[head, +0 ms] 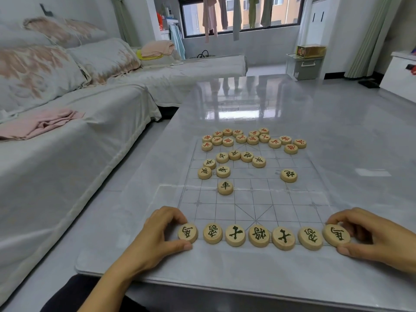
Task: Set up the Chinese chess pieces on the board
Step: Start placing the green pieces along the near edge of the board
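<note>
Left hand (pixel 157 235) pinches the leftmost piece (pixel 188 233) and right hand (pixel 369 235) the rightmost piece (pixel 336 235) of a seven-disc row (pixel 258 235) running left-right along the near edge of the thin gridded board (pixel 254 199) on the glossy grey tabletop (pixel 337 131). Round wooden black-lettered pieces (pixel 234 155) lie loose mid-board; red-lettered pieces (pixel 252 140) cluster at its far edge. A cloth-covered sofa (pixel 90 136) stands left.

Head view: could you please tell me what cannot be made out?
All head view.
Red pieces, far edge: characters too small to read.
Board lines under the near row: covered by pieces.
Left hand and right hand: fingertips partly hidden behind the left end piece and right end piece.
</note>
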Motion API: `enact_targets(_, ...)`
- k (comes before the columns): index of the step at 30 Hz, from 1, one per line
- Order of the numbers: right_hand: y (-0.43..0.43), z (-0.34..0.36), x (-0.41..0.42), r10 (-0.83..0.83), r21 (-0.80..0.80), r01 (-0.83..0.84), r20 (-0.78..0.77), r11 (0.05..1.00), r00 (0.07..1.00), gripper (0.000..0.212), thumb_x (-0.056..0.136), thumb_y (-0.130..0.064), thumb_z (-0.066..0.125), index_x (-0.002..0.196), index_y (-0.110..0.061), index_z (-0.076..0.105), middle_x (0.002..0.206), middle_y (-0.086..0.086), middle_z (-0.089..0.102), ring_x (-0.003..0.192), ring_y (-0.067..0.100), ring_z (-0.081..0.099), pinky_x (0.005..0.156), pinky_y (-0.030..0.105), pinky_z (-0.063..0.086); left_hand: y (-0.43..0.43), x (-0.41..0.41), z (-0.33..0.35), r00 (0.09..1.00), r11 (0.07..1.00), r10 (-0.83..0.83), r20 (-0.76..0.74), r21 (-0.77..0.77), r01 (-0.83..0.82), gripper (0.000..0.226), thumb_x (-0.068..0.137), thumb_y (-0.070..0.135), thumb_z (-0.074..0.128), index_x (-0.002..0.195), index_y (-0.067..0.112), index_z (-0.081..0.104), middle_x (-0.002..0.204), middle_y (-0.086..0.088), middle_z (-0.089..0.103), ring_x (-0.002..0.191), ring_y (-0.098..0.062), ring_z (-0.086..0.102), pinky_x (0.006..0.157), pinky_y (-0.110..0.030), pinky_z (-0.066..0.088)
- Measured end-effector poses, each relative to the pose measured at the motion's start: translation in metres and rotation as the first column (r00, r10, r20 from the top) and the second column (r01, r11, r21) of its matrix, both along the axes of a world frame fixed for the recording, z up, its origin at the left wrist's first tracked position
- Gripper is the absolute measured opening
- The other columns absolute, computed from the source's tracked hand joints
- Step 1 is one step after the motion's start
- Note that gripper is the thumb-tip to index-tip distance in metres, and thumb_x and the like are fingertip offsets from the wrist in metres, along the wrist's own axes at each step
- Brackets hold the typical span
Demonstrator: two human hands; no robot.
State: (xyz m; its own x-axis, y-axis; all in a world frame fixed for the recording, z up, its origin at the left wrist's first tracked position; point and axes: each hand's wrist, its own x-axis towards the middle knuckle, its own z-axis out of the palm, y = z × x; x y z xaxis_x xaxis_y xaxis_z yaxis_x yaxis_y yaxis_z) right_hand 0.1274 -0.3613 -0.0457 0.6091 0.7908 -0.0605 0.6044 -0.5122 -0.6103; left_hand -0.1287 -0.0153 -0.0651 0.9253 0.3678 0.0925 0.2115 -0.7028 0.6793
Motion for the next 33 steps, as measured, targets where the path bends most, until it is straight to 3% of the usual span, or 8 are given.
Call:
enact_targets(2, 0.000, 0.001, 0.000, 0.012, -0.007, -0.012, -0.006, 1.000, 1.000, 0.081, 0.032, -0.092, 0.052, 0.105, -0.056, 0.049, 0.103, -0.020, 0.050, 0.083, 0.009, 0.050, 0.067, 0.018, 0.043, 0.000, 0.001, 0.001, 1.000, 1.000, -0.020, 0.005, 0.008, 0.020, 0.054, 0.053, 0.063, 0.067, 0.101, 0.043, 0.051, 0.111, 0.023, 0.049, 0.107, -0.002, 0.047, 0.096, -0.026, 0.039)
enact_targets(5, 0.000, 0.003, -0.002, 0.023, -0.024, -0.023, -0.022, 0.999, 0.999, 0.080, 0.032, -0.092, 0.051, 0.104, -0.056, 0.049, 0.107, -0.020, 0.047, 0.086, 0.008, 0.049, 0.069, 0.017, 0.042, 0.003, 0.001, 0.000, 0.999, 0.999, -0.043, 0.018, -0.015, 0.043, 0.064, 0.050, 0.080, 0.061, 0.102, 0.043, 0.056, 0.113, 0.022, 0.052, 0.110, -0.002, 0.047, 0.095, -0.017, 0.037)
enact_targets(8, 0.000, 0.005, -0.004, 0.025, -0.039, -0.027, -0.039, 0.999, 0.999, 0.081, 0.032, -0.093, 0.048, 0.104, -0.056, 0.047, 0.105, -0.021, 0.046, 0.089, 0.007, 0.048, 0.070, 0.014, 0.042, 0.003, 0.002, -0.001, 0.999, 0.999, -0.036, 0.031, -0.018, 0.037, 0.066, 0.048, 0.084, 0.057, 0.102, 0.045, 0.057, 0.113, 0.024, 0.051, 0.109, 0.001, 0.047, 0.092, -0.011, 0.036)
enact_targets(12, 0.001, 0.007, -0.006, 0.033, -0.038, -0.035, -0.054, 0.999, 0.998, 0.075, 0.035, -0.085, 0.059, 0.103, -0.056, 0.047, 0.093, -0.015, 0.052, 0.086, 0.004, 0.048, 0.069, 0.012, 0.042, 0.002, 0.002, -0.001, 0.999, 1.000, -0.022, 0.029, -0.006, 0.022, 0.063, 0.046, 0.079, 0.062, 0.102, 0.050, 0.055, 0.113, 0.026, 0.050, 0.109, 0.002, 0.046, 0.094, -0.016, 0.036)
enact_targets(14, 0.001, 0.008, -0.007, 0.042, -0.035, -0.044, -0.060, 0.998, 0.997, 0.071, 0.039, -0.079, 0.063, 0.103, -0.054, 0.047, 0.089, -0.013, 0.053, 0.086, 0.003, 0.048, 0.068, 0.011, 0.041, 0.001, 0.002, 0.000, 0.999, 1.000, -0.025, 0.031, -0.002, 0.025, 0.064, 0.046, 0.083, 0.059, 0.101, 0.052, 0.055, 0.113, 0.027, 0.050, 0.109, 0.002, 0.045, 0.093, -0.012, 0.035)
enact_targets(26, 0.000, 0.009, -0.007, 0.092, -0.043, -0.097, -0.096, 0.994, 0.991, 0.078, 0.035, -0.091, 0.049, 0.105, -0.056, 0.046, 0.107, -0.023, 0.044, 0.090, 0.002, 0.045, 0.071, 0.010, 0.040, -0.001, 0.001, 0.003, 0.999, 0.999, -0.035, 0.019, 0.007, 0.035, 0.067, 0.047, 0.089, 0.051, 0.103, 0.053, 0.054, 0.116, 0.028, 0.049, 0.110, 0.003, 0.044, 0.092, -0.014, 0.035)
enact_targets(33, 0.001, 0.012, -0.008, 0.070, -0.048, -0.076, -0.126, 0.996, 0.990, 0.077, 0.034, -0.084, 0.062, 0.105, -0.057, 0.046, 0.090, -0.007, 0.053, 0.089, -0.001, 0.046, 0.071, 0.009, 0.040, -0.002, 0.001, 0.003, 0.999, 0.999, -0.032, 0.022, -0.002, 0.032, 0.070, 0.045, 0.089, 0.053, 0.106, 0.054, 0.050, 0.116, 0.030, 0.047, 0.110, 0.004, 0.044, 0.091, -0.010, 0.034)
